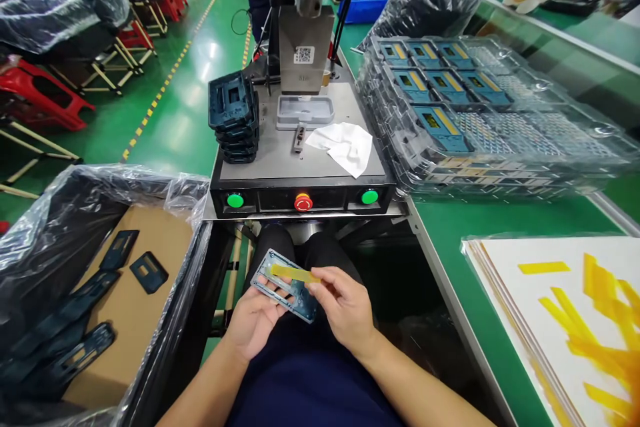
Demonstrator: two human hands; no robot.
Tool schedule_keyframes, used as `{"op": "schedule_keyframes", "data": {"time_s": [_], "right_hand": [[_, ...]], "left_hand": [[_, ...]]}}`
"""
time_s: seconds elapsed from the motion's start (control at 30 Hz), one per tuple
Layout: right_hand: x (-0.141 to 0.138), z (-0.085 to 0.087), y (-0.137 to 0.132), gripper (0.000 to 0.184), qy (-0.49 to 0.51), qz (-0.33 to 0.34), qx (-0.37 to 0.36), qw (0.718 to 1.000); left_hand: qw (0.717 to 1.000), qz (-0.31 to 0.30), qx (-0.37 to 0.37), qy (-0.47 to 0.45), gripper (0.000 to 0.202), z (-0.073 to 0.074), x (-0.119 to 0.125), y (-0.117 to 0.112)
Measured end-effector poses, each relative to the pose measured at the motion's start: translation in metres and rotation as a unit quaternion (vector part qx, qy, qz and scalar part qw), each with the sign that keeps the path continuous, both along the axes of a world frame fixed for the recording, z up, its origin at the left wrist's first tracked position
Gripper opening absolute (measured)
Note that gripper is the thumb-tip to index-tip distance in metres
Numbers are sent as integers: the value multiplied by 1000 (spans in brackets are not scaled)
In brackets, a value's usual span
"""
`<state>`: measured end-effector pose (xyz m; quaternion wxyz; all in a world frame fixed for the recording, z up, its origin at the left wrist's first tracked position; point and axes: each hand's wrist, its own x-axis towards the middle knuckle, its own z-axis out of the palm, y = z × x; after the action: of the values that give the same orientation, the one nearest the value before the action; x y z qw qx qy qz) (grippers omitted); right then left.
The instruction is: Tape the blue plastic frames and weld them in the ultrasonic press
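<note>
Over my lap, my left hand point(253, 320) holds a flat blue-grey frame part point(286, 285) from below, tilted. My right hand point(345, 307) pinches one end of a yellow tape strip point(294, 273) that lies across the frame's upper side. Both hands sit just below the front edge of the press machine point(300, 167).
The press base carries green buttons point(235, 200), a red stop button point(303, 202), a stack of dark frames point(234, 117), a grey fixture point(305, 110) and a white cloth point(345, 145). Clear trays with blue parts point(450, 113) stand right. A sheet with yellow strips point(575, 320) lies at the right. A lined box point(100, 293) holds dark frames at the left.
</note>
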<state>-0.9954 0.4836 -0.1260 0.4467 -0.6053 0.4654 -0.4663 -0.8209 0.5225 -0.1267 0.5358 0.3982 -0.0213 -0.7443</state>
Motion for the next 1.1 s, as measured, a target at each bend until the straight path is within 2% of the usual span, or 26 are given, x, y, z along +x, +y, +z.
{"op": "schedule_keyframes", "data": {"time_s": [0.07,0.13,0.33,0.47,0.67,0.83,0.97,1.1], "right_hand": [[-1,0,3,12,56,31,-131,989],[0,-2,6,14,77,62,-213,972],[5,-6,9,12,124,96,-312,937],[6,-8,8,8,177,113,-321,923],[6,-11,8,16,239,137,-316,908],[7,-7,8,26,298,157,-282,898],[6,-4,7,29,304,176,-264,898],[4,-5,8,58,305,145,-240,910]], "left_hand": [[1000,2,-1,15,49,1,-2,-2],[1000,1,9,17,54,2,-3,-3],[1000,-29,6,7,66,1,-3,-2],[999,-39,-7,22,68,3,-4,-1],[999,-30,14,-9,51,7,-6,-2],[999,-20,20,-18,59,5,-7,-3],[1000,-4,15,-1,61,1,-6,-3],[999,18,3,26,62,2,-5,-4]]}}
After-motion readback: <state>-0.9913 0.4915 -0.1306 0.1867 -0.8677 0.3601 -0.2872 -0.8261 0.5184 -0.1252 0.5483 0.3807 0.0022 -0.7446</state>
